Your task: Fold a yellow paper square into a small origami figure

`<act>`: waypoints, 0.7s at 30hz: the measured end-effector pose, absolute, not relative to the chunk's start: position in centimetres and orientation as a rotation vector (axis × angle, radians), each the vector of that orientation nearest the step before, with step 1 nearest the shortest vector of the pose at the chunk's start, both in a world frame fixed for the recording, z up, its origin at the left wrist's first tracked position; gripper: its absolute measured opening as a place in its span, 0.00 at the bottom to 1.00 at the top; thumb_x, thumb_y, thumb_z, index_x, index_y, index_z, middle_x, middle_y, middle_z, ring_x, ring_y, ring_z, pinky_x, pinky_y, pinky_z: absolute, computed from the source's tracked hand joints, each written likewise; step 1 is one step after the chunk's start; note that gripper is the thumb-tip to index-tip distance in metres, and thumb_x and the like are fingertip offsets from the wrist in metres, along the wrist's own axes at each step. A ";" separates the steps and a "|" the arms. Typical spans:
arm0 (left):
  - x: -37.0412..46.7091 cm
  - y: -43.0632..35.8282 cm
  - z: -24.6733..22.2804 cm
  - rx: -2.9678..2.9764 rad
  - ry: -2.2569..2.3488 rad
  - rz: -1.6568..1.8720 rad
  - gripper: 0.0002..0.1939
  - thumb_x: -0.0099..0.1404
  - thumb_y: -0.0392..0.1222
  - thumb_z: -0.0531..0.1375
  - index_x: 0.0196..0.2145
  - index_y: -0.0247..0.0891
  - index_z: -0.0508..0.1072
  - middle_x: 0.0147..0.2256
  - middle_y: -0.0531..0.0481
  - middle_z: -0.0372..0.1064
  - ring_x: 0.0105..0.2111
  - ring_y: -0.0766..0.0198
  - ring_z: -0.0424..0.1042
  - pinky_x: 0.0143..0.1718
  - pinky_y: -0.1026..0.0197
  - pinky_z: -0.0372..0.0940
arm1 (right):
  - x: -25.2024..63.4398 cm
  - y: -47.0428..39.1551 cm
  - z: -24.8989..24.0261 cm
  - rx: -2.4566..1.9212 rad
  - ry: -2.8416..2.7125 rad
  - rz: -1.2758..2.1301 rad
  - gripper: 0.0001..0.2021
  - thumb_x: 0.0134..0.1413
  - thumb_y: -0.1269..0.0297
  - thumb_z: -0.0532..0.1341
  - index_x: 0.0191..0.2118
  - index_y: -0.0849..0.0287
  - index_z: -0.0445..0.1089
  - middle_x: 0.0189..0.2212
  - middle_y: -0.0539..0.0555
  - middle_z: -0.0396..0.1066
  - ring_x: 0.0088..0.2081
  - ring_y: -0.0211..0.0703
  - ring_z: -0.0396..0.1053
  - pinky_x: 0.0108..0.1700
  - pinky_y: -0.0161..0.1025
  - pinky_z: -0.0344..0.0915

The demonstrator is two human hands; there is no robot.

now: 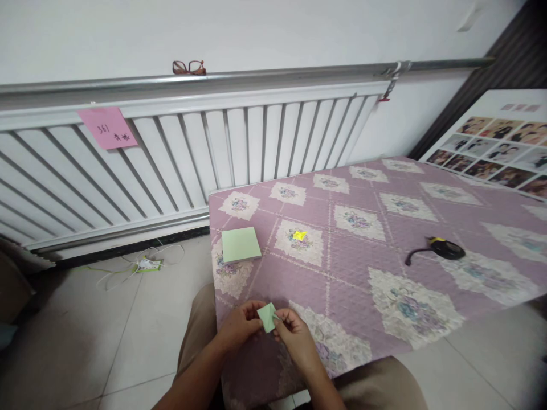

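Note:
A small folded piece of pale green paper (267, 318) is held between both hands over the near left part of the table. My left hand (241, 326) pinches its left edge, and my right hand (292, 330) grips its right side, where a small flap stands out. Beyond them a stack of square green paper (241, 245) lies near the table's left edge. Right of the stack sits a small folded yellow paper piece (299, 235).
A purple floral cloth (294, 279) covers the table. On its right lies a black and yellow object with a strap (447, 248). A photo board (496, 148) stands at the back right. Glasses (188, 68) rest on the pipe above the radiator (256, 136).

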State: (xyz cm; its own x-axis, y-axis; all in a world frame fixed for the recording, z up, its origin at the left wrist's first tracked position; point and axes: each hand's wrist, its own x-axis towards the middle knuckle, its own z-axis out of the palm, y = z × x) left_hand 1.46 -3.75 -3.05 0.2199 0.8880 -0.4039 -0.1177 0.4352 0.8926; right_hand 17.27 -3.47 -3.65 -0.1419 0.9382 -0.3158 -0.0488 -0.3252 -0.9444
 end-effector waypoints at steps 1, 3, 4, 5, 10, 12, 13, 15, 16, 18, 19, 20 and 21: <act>1.5 -3.8 -3.1 0.856 1.139 0.827 0.21 0.49 0.36 0.60 0.44 0.35 0.69 0.28 0.53 0.69 0.21 0.71 0.63 0.22 0.68 0.56 | 17.3 -3.5 -3.6 -1.326 -1.076 1.582 0.18 0.37 0.46 0.66 0.28 0.57 0.67 0.20 0.47 0.65 0.23 0.38 0.63 0.26 0.35 0.61; 1.5 -3.8 -3.2 0.858 1.149 0.832 0.21 0.50 0.37 0.61 0.44 0.35 0.69 0.29 0.53 0.68 0.21 0.71 0.63 0.21 0.67 0.57 | 17.3 -3.5 -3.7 -1.329 -1.071 1.581 0.18 0.37 0.47 0.66 0.28 0.56 0.67 0.21 0.47 0.66 0.23 0.38 0.63 0.26 0.35 0.62; 1.4 -3.8 -3.2 0.860 1.155 0.831 0.21 0.51 0.38 0.61 0.44 0.35 0.69 0.29 0.53 0.68 0.21 0.71 0.63 0.21 0.67 0.57 | 17.3 -3.5 -3.7 -1.330 -1.069 1.582 0.18 0.37 0.47 0.66 0.28 0.56 0.67 0.21 0.47 0.66 0.23 0.38 0.64 0.26 0.35 0.62; 1.4 -3.8 -3.2 0.861 1.165 0.830 0.20 0.51 0.39 0.61 0.44 0.36 0.69 0.29 0.54 0.68 0.21 0.71 0.63 0.21 0.67 0.57 | 17.3 -3.5 -3.7 -1.331 -1.069 1.583 0.18 0.37 0.47 0.66 0.28 0.56 0.67 0.21 0.47 0.66 0.23 0.38 0.64 0.26 0.35 0.62; 1.5 -3.7 -3.4 0.858 1.212 0.809 0.19 0.52 0.41 0.60 0.43 0.35 0.69 0.27 0.55 0.66 0.20 0.72 0.63 0.20 0.68 0.57 | 17.3 -3.4 -4.1 -1.333 -1.076 1.590 0.16 0.38 0.50 0.66 0.28 0.56 0.67 0.22 0.46 0.65 0.23 0.38 0.64 0.25 0.34 0.62; 1.5 -3.6 -3.6 0.863 1.214 0.810 0.20 0.53 0.43 0.60 0.44 0.35 0.69 0.27 0.55 0.66 0.19 0.72 0.63 0.20 0.68 0.57 | 17.2 -3.4 -4.2 -1.333 -1.084 1.596 0.15 0.39 0.51 0.65 0.30 0.56 0.66 0.22 0.46 0.66 0.23 0.37 0.64 0.25 0.34 0.62; 1.4 -3.6 -3.7 0.867 1.216 0.812 0.20 0.53 0.43 0.60 0.44 0.35 0.69 0.27 0.55 0.65 0.19 0.72 0.63 0.20 0.68 0.57 | 17.2 -3.3 -4.3 -1.334 -1.089 1.599 0.14 0.40 0.52 0.65 0.31 0.56 0.66 0.22 0.46 0.66 0.23 0.37 0.64 0.24 0.34 0.62; 1.4 -3.6 -3.9 0.874 1.220 0.813 0.20 0.53 0.43 0.60 0.44 0.35 0.68 0.27 0.56 0.65 0.19 0.72 0.63 0.19 0.68 0.58 | 17.1 -3.3 -4.3 -1.337 -1.105 1.605 0.14 0.41 0.54 0.64 0.33 0.56 0.66 0.23 0.46 0.67 0.22 0.36 0.64 0.23 0.33 0.61; 1.4 -3.6 -4.0 0.877 1.221 0.813 0.20 0.53 0.43 0.59 0.44 0.35 0.68 0.26 0.56 0.65 0.20 0.72 0.63 0.19 0.68 0.58 | 17.0 -3.3 -4.3 -1.340 -1.114 1.606 0.14 0.42 0.55 0.63 0.34 0.56 0.66 0.24 0.47 0.68 0.22 0.36 0.64 0.23 0.32 0.61; 1.3 -3.6 -4.1 0.881 1.218 0.815 0.19 0.54 0.43 0.59 0.44 0.35 0.67 0.26 0.56 0.65 0.20 0.71 0.63 0.20 0.68 0.58 | 16.9 -3.2 -4.2 -1.349 -1.134 1.604 0.14 0.43 0.56 0.63 0.36 0.56 0.66 0.24 0.47 0.68 0.22 0.36 0.64 0.21 0.32 0.60; 1.3 -3.6 -4.2 0.883 1.216 0.816 0.19 0.54 0.43 0.59 0.44 0.36 0.67 0.26 0.56 0.65 0.20 0.71 0.64 0.20 0.68 0.58 | 16.8 -3.2 -4.2 -1.356 -1.143 1.601 0.14 0.43 0.56 0.62 0.36 0.56 0.66 0.24 0.46 0.68 0.22 0.36 0.64 0.21 0.32 0.60; 1.3 -3.6 -4.3 0.886 1.213 0.817 0.19 0.54 0.43 0.59 0.44 0.36 0.67 0.26 0.56 0.65 0.20 0.71 0.64 0.20 0.68 0.59 | 16.7 -3.2 -4.2 -1.364 -1.150 1.596 0.13 0.44 0.56 0.62 0.37 0.56 0.66 0.23 0.46 0.67 0.22 0.36 0.64 0.21 0.31 0.60; 1.3 -3.6 -4.3 0.888 1.210 0.816 0.19 0.54 0.43 0.59 0.44 0.36 0.67 0.26 0.56 0.65 0.20 0.71 0.64 0.20 0.68 0.59 | 16.7 -3.2 -4.2 -1.375 -1.157 1.588 0.13 0.44 0.56 0.62 0.36 0.56 0.66 0.22 0.46 0.67 0.21 0.36 0.64 0.20 0.31 0.60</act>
State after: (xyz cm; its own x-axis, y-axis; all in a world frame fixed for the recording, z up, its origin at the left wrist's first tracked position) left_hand 1.26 -3.63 -4.35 0.1698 0.8918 -0.4193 -0.0547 0.4334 0.8996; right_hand 16.67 -3.24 -4.19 -0.1656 0.9284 -0.3328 0.0319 -0.3322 -0.9427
